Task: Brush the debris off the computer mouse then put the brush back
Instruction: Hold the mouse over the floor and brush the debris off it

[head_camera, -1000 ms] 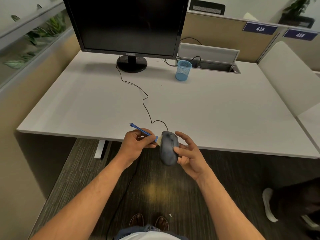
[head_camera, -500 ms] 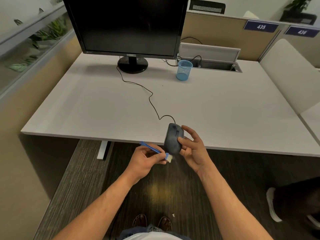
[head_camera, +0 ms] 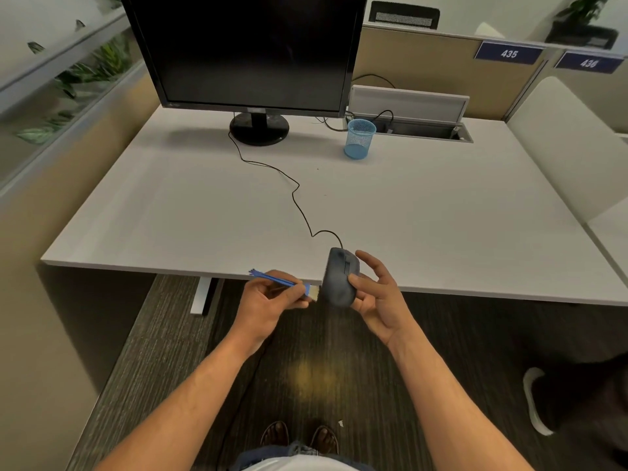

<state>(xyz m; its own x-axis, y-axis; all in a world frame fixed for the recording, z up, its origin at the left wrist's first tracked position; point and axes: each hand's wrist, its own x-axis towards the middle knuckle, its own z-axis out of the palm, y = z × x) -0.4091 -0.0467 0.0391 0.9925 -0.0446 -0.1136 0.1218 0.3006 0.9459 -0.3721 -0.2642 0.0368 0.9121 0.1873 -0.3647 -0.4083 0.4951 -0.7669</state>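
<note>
Nearby, desk (head_camera: 441, 215), monitor (head_camera: 244, 49), blue mesh cup (head_camera: 360, 139), mouse cable (head_camera: 295, 195).

Person seen from above: bare forearms, left hand (head_camera: 272, 305) and right hand (head_camera: 377, 300) without rings or watch; white shirt hem (head_camera: 299, 465), blue denim waistband (head_camera: 299, 450), brown open-toed sandals (head_camera: 300, 435).

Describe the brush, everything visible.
The brush is small, with a thin blue handle that looks plastic, splayed at its far end, and a short tuft of pale bristles. It lies roughly level, bristles pointing at the dark mouse and meeting its lower left side. The left hand pinches the handle near the bristles, just off the desk's front edge.
</note>
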